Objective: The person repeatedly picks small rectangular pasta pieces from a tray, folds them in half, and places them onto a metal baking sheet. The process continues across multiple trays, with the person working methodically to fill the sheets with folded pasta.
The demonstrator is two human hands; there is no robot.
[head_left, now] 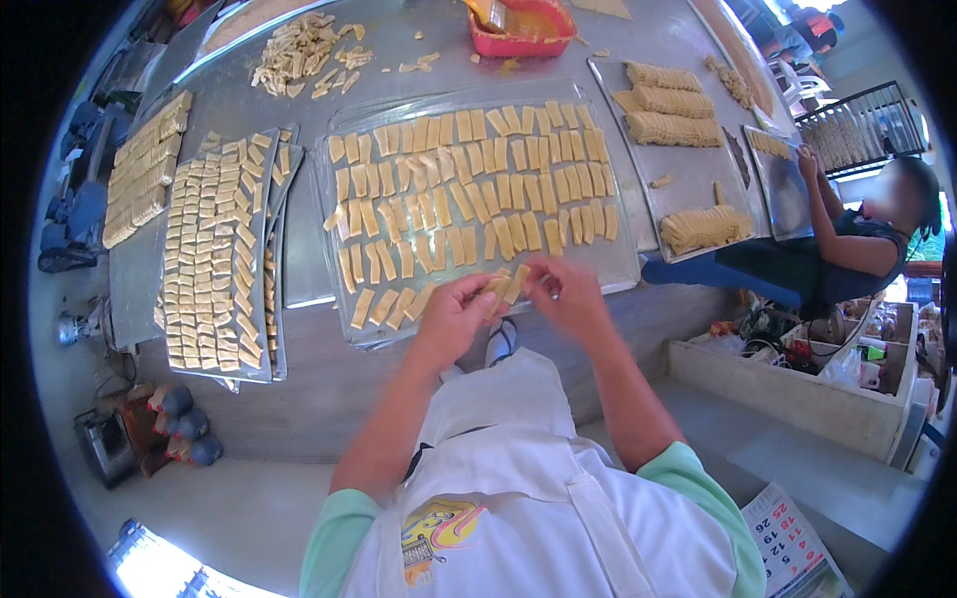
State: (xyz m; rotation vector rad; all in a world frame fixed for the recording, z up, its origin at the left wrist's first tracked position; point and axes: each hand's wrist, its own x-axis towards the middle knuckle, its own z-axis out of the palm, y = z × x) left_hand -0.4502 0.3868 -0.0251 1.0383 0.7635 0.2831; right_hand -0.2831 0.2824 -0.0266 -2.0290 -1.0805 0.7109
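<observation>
Rows of flat, pale dough strips (462, 199) cover a large metal tray (625, 249) in front of me. At its near edge, my left hand (461, 311) is closed around a few dough strips (496, 287), whose number its fingers partly hide. My right hand (568, 299) is just beside it, fingers curled and pinching at the edge of another strip (516, 284). Along the tray's near left part, several strips (381, 307) lie slanted, close to my left hand.
Trays of strips (214, 249) are stacked at left beside piled strips (150, 169). Behind are loose scraps (299, 50) and a red tub (523, 35) with a brush (487, 12). At right, another tray (688, 179) holds dough rows; a person (857, 234) works beyond, near a wooden bin (797, 394).
</observation>
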